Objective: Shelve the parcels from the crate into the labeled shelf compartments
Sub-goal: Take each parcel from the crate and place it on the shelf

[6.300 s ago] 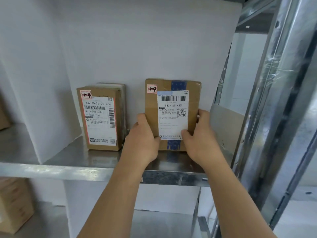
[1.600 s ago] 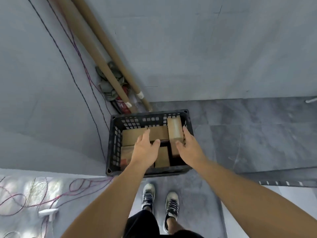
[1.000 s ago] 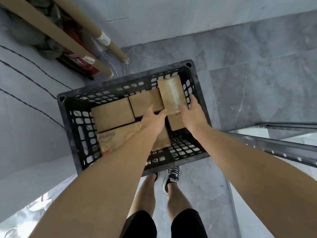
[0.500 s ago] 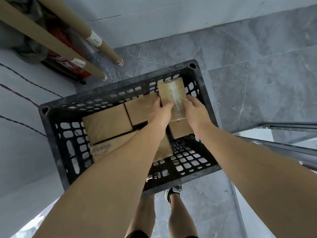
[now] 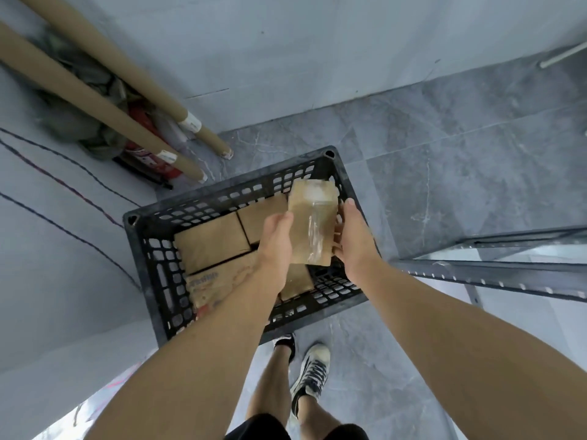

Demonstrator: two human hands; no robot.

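Observation:
A black plastic crate (image 5: 149, 268) stands on the grey floor with several brown cardboard parcels inside. Both hands hold one narrow taped parcel (image 5: 313, 222) above the crate's right side. My left hand (image 5: 275, 241) grips its left edge and my right hand (image 5: 351, 239) grips its right edge. Its plain taped face points up; no label shows. Other parcels (image 5: 211, 241) lie flat in the crate's left half.
Two long cardboard tubes (image 5: 104, 103) lean in the corner at the upper left, over a red extinguisher (image 5: 146, 154) and a bundle of cloth. A metal shelf frame (image 5: 495, 268) juts in at the right. Cables cross the left wall. My feet stand just behind the crate.
Both hands reached into the crate, closed on the narrow parcel at its right side and have lifted it up above the other parcels.

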